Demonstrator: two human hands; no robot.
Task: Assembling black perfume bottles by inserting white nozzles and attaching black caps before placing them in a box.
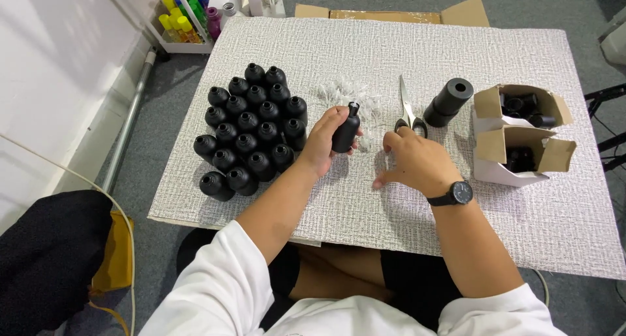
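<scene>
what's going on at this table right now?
A person sits at a textured grey board. The left hand holds one small black bottle upright. The right hand rests on the board, fingers reaching toward a pile of small clear plastic pieces, next to scissors. A cluster of matching black bottles stands to the left; a black cylinder stack and two open cardboard boxes of black parts sit right.

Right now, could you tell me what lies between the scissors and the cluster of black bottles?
In the head view: the left hand holding a black bottle, and a pile of clear plastic pieces.
</scene>
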